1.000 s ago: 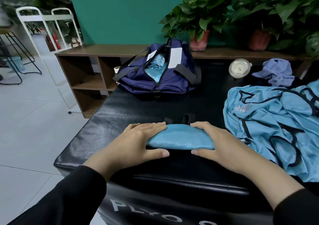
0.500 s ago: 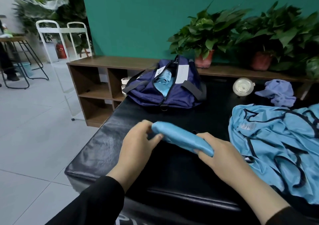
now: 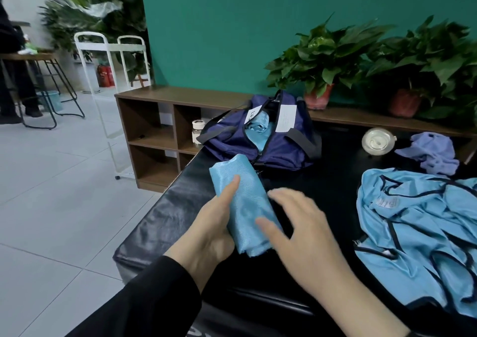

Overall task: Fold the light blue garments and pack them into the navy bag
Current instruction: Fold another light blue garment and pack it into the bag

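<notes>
Left hand [image 3: 209,230] grips the folded bundle [image 3: 244,206] of light blue cloth from underneath w/ thumb laid on top, bundle lifted off the black bench [image 3: 165,207] and pointing toward the bag [image 3: 260,140]. Right hand [image 3: 302,223] is spread and relaxed just beside it, holding nothing; looks blurred, can't tell if a fingertip touches the cloth. Step in hand, I'd say: carry the bundle to the bag and slide it in. To do it well, keep the grip snug so the layers don't slip apart, esp. at the near loose end, and use the free hand to pull the zip opening wider before pushing it in lengthwise. Bag sits at the far side of the bench, unzipped, w/ at least one light blue piece already inside; room left can't be judged. Unfolded light blue garments [image 3: 418,233] lie heaped to the right, not yet done.
</notes>
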